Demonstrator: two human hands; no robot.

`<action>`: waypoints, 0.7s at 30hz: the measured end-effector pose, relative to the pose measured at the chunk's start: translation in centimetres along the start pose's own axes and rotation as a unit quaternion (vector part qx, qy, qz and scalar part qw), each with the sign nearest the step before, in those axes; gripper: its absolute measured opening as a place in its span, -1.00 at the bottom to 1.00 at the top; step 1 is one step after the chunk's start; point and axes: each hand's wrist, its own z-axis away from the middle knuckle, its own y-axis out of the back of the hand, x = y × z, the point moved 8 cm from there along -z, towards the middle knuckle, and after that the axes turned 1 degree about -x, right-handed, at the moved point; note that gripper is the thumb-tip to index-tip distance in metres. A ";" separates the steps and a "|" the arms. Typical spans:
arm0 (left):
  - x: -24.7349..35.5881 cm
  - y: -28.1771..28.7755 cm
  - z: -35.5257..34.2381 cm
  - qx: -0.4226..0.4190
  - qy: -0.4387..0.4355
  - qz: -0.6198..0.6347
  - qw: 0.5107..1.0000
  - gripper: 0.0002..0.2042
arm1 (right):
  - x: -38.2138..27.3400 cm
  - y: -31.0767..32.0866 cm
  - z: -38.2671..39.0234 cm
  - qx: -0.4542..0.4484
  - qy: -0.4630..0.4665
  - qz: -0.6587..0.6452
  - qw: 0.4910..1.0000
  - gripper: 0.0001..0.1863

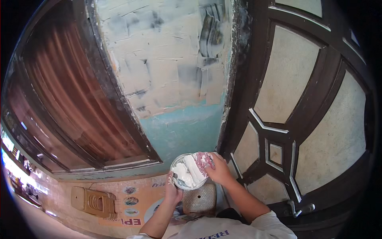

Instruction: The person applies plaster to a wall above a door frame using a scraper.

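My left hand (173,194) grips the left side of a round tub (188,188) holding white putty (182,173). My right hand (220,171) is closed round a wide scraper (203,160) with a pinkish-red, putty-smeared part near the fingers. The scraper's edge lies over the tub, with a thick band of white putty along it. Ahead of both hands rises a narrow wall (159,71), coated unevenly in white putty over dark patches, with bare turquoise paint lower down. Both hands are apart from the wall.
Left of the wall is a dark-framed window (75,95) with reddish-brown curtains. A dark panelled door (294,131) with a metal handle (299,209) stands close on the right. Below are a woven-pattern stool (201,199), stacked plastic stools (93,201) and an orange printed sheet (137,203).
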 end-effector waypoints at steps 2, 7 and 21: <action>1.1 0.7 0.5 0.004 -0.010 0.010 1.000 -0.61 | 0.3 -1.6 0.5 -0.007 0.001 -0.017 1.000 -0.51; 2.9 4.4 1.7 0.005 -0.045 0.024 0.999 -0.59 | -2.6 -4.3 1.0 -0.040 0.005 -0.017 0.999 -0.49; 4.6 8.0 4.7 0.037 -0.116 0.078 0.990 -0.63 | -10.1 -7.2 -0.2 -0.130 0.066 -0.103 0.984 -0.57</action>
